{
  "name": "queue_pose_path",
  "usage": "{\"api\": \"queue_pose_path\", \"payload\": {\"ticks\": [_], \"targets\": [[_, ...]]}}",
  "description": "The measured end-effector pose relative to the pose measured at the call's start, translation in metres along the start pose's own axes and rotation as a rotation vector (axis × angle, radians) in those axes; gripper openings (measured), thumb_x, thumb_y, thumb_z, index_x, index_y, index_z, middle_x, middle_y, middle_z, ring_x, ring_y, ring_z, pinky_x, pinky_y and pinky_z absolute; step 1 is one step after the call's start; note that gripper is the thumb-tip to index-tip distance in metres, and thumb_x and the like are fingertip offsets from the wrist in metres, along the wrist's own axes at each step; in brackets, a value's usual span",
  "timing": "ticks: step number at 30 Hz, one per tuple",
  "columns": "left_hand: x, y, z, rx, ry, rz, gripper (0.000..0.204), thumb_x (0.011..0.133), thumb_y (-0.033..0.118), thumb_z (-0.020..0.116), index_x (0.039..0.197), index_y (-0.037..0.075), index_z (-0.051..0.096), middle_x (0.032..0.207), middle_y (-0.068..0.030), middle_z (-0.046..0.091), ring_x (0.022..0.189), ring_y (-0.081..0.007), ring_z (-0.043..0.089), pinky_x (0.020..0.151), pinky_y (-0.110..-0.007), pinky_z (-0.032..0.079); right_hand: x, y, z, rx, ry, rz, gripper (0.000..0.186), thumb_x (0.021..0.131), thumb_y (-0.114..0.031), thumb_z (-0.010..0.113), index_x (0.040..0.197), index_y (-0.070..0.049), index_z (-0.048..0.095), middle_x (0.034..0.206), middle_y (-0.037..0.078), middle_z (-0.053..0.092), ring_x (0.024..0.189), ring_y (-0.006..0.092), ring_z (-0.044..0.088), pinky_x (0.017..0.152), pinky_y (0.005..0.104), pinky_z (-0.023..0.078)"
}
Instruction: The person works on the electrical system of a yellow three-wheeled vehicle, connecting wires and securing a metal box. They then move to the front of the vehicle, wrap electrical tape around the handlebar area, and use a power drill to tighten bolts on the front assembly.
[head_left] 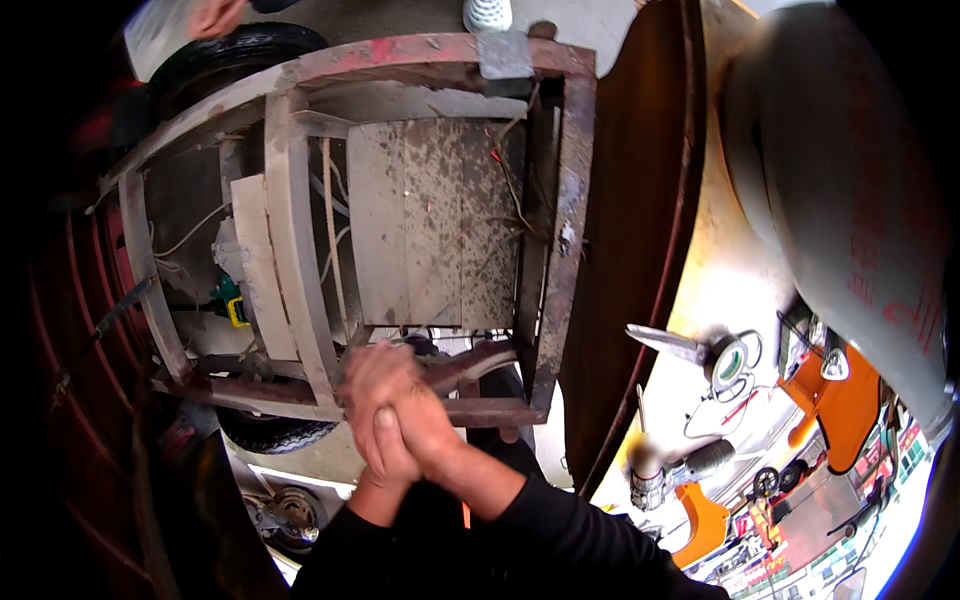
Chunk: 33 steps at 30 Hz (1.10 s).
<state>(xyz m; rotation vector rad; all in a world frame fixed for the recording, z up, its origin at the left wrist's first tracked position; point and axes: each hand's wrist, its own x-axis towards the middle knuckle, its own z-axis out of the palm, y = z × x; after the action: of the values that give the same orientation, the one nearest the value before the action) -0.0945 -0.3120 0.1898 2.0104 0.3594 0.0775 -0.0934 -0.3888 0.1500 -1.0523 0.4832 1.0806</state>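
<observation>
My left hand (390, 450) and my right hand (428, 418) are pressed together, one against the other. The left thumb lies across the right hand, and its fingers wrap round it. Motion smears the right hand's fingers, and no tool shows in either hand. Both are just above the near rail of a worn, rusty metal frame (300, 230). Inside the frame lies a stained grey panel (432, 220), with loose wires around it. A green and yellow part (235, 305) sits further left between the crossbars.
Black tyres (235, 60) stand beyond the frame and near its front left. Another person's hand (215, 15) and a white shoe (487, 14) appear at the far edge. To the right, a bench holds a tape roll (728, 362), orange pieces (838, 400) and a large grey sack (850, 160).
</observation>
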Motion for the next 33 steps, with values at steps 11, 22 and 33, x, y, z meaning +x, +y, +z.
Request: {"api": "queue_pose_path", "payload": {"ticks": [11, 22, 33], "targets": [[-0.12, -0.046, -0.085, 0.399, -0.277, -0.701, 0.014, 0.094, 0.009, 0.054, 0.101, -0.003, 0.058, 0.079, -0.015, 0.064, 0.066, -0.0267, 0.061, 0.061, -0.043, 0.046, -0.174, -0.167, -0.09, -0.642, 0.252, -0.202, 0.021, 0.09, -0.011, 0.062, 0.108, 0.0, 0.061, 0.091, 0.019, 0.067, 0.082, 0.0353, 0.066, 0.071, 0.0384, 0.052], [-0.087, 0.042, 0.042, 0.353, -0.443, -0.391, 0.029, 0.098, 0.027, 0.053, 0.09, 0.0, 0.06, 0.09, -0.0169, 0.06, 0.09, -0.0376, 0.057, 0.082, -0.045, 0.044, -0.454, -0.037, -0.272, -1.267, 1.02, 0.103, 0.041, 0.085, -0.005, 0.057, 0.126, -0.002, 0.055, 0.108, 0.018, 0.061, 0.096, 0.0288, 0.057, 0.091, 0.0398, 0.044], [-0.101, 0.096, 0.081, 0.314, -0.425, -0.337, 0.016, 0.092, 0.018, 0.06, 0.097, 0.002, 0.058, 0.096, -0.0149, 0.062, 0.085, -0.0341, 0.062, 0.075, -0.042, 0.049, -0.459, 0.007, -0.292, -1.023, 1.302, -0.15, 0.024, 0.093, -0.018, 0.052, 0.105, 0.0, 0.063, 0.087, 0.014, 0.063, 0.083, 0.0307, 0.058, 0.079, 0.0408, 0.044]]}}
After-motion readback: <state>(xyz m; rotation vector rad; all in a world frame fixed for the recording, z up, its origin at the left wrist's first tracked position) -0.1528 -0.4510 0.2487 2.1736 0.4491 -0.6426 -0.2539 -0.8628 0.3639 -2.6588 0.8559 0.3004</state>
